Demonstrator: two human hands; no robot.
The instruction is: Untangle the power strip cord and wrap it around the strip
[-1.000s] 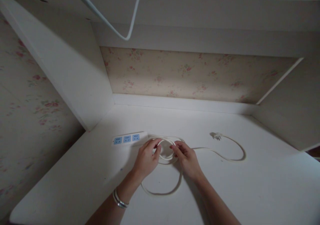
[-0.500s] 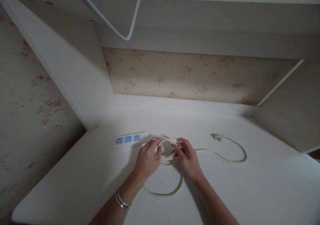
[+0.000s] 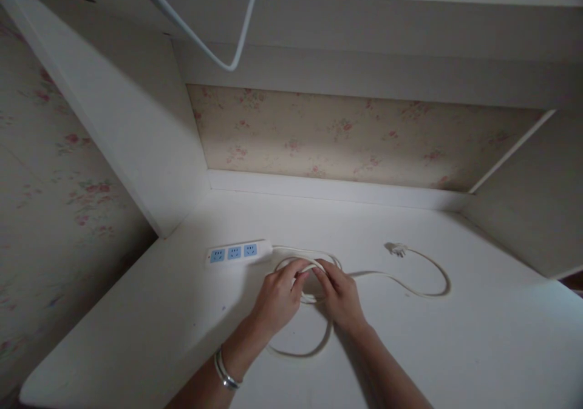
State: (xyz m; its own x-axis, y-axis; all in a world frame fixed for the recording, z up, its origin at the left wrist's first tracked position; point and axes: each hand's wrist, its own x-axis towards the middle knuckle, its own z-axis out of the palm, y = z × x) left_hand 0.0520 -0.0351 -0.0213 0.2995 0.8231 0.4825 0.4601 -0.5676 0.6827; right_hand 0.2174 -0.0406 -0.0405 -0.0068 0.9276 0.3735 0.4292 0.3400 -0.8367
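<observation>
White cord (image 3: 312, 300) now, mid-bench, coiled in loops: L hand (image 3: 279, 295) & R hand (image 3: 341, 297) both pinching its upper strands, fingertips nearly meeting! 1 wider loop sags toward the near side, flat on the white bench (image 3: 437, 348), a few specks showing. Off to the L, the power strip (image 3: 239, 252) w/ 3 blue sockets; well to the R, the plug (image 3: 398, 249) at the end of a curved run. Behind, floral wallpaper (image 3: 291, 145) btwn pale side panels; overhead, a shelf (image 3: 364, 30) & a bent white rod or cable (image 3: 200, 42), can't tell which. Dim light, soft shadows.
</observation>
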